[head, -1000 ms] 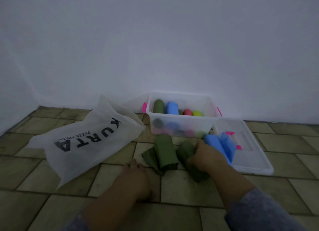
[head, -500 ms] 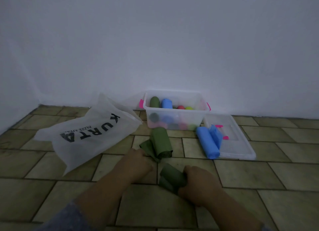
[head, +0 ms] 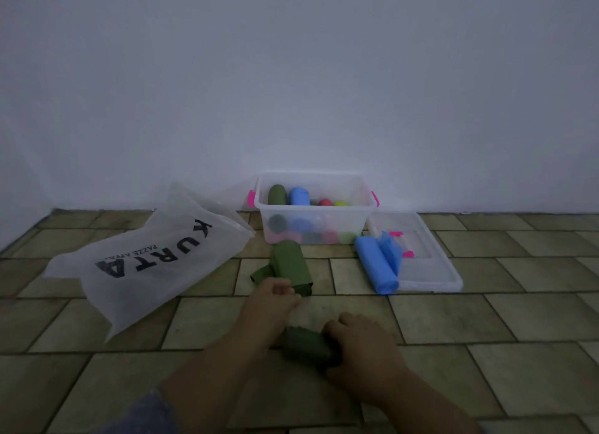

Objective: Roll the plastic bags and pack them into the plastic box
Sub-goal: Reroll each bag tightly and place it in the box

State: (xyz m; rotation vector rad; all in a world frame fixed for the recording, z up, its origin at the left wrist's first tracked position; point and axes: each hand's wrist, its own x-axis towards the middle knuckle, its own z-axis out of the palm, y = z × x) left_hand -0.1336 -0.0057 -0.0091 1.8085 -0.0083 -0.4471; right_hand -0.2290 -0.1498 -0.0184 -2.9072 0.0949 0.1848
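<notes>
A clear plastic box (head: 363,187) with pink handles stands by the wall, holding several rolled bags in green, blue, red and yellow. My right hand (head: 359,346) grips a dark green bag roll (head: 306,344) on the floor tiles in front of me. My left hand (head: 270,302) rests with curled fingers against the near end of a second, half-rolled green bag (head: 288,261) lying in front of the box. A blue bag roll (head: 376,263) lies partly on the box lid (head: 431,271) to the right.
A large white bag printed "KURTA" (head: 152,258) lies flat on the tiles to the left. The white wall runs close behind the box. Bare tiled floor spreads to the right and toward me.
My right hand has dragged the dark green roll from beside the blue roll back toward me. My left hand has moved forward to the near end of the half-rolled green bag.
</notes>
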